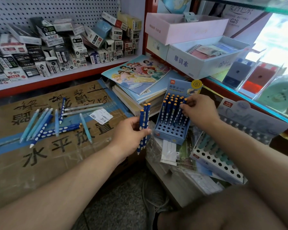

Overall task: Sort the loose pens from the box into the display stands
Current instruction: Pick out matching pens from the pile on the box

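1. The left hand (131, 131) grips a bunch of dark blue pens (144, 127) upright, just left of the blue display stand (170, 130), likely as ready stock.
2. The right hand (200, 110) has its fingers pinching a single pen (179, 113), apparently seating it in the stand.
3. The loose pens (56, 123) lie to the left on a taped cardboard box (40, 163), below the shop shelves (60, 75).

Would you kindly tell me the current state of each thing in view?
left hand: gripping a bundle of dark blue pens.
right hand: pinching a single pen in the blue display stand.
blue display stand: back rows filled, front holes empty.
white display stand: partly filled, tilted.
loose pens: lying flat on the cardboard box.
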Demonstrator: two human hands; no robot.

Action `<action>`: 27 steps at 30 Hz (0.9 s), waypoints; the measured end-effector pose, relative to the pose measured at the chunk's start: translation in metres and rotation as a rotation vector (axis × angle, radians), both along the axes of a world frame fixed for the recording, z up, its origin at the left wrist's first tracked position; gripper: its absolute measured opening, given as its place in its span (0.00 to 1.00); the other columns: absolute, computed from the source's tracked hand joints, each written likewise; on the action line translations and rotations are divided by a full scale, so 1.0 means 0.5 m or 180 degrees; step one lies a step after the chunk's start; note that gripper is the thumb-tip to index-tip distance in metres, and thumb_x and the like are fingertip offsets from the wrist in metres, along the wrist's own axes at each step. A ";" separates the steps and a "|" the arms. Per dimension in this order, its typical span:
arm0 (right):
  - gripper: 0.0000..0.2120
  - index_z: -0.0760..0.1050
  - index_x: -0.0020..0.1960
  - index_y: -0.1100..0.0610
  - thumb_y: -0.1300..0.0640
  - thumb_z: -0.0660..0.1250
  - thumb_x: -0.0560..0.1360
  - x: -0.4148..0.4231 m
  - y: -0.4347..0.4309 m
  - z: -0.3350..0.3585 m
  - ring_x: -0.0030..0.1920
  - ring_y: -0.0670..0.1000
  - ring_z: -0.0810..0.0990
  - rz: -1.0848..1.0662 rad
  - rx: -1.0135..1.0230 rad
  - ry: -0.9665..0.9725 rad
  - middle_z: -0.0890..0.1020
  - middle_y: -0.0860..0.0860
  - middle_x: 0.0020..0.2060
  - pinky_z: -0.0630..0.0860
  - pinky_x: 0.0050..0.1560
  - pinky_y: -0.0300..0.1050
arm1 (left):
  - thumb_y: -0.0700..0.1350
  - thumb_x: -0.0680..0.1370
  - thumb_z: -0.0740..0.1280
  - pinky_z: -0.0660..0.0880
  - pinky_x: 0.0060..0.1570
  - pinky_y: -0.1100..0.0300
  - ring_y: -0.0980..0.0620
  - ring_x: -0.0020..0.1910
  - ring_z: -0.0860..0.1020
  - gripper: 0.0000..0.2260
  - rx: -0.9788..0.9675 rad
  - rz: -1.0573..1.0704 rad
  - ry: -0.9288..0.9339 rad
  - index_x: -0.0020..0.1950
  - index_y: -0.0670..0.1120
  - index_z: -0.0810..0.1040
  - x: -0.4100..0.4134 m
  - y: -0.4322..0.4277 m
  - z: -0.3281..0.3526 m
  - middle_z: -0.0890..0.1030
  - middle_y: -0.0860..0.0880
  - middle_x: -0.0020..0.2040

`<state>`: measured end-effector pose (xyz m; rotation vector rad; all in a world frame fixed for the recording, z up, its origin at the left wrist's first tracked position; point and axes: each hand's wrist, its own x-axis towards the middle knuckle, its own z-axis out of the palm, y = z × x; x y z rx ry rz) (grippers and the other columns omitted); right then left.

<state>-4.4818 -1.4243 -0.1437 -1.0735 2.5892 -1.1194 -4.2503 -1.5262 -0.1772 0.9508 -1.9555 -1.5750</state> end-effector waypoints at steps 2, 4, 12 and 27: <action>0.05 0.82 0.50 0.52 0.52 0.73 0.76 0.000 -0.001 0.002 0.45 0.51 0.84 -0.0051 0.0061 0.0060 0.85 0.48 0.42 0.83 0.52 0.56 | 0.42 0.76 0.76 0.80 0.57 0.51 0.57 0.49 0.84 0.11 0.0029 -0.0012 0.0011 0.57 0.51 0.83 0.000 0.001 0.002 0.86 0.55 0.48; 0.06 0.82 0.51 0.53 0.52 0.73 0.76 -0.001 0.000 0.001 0.45 0.51 0.84 -0.0079 0.0129 0.0065 0.84 0.49 0.42 0.83 0.53 0.56 | 0.41 0.76 0.75 0.80 0.57 0.51 0.57 0.50 0.84 0.11 0.0075 -0.0029 0.0022 0.57 0.51 0.83 0.000 0.002 0.001 0.86 0.55 0.48; 0.10 0.80 0.55 0.54 0.50 0.73 0.77 0.016 -0.013 0.006 0.45 0.51 0.81 -0.0023 0.0503 0.0604 0.82 0.50 0.44 0.80 0.48 0.49 | 0.41 0.76 0.75 0.81 0.55 0.53 0.60 0.47 0.84 0.11 0.0164 -0.0051 0.0064 0.55 0.55 0.82 -0.005 0.004 -0.002 0.86 0.57 0.46; 0.13 0.81 0.43 0.56 0.45 0.74 0.75 0.019 -0.023 -0.003 0.41 0.50 0.81 -0.0050 0.1071 0.0755 0.83 0.50 0.38 0.82 0.44 0.52 | 0.42 0.76 0.75 0.79 0.53 0.57 0.58 0.48 0.84 0.11 0.0151 -0.0079 0.0010 0.57 0.52 0.83 -0.004 0.005 0.001 0.86 0.55 0.48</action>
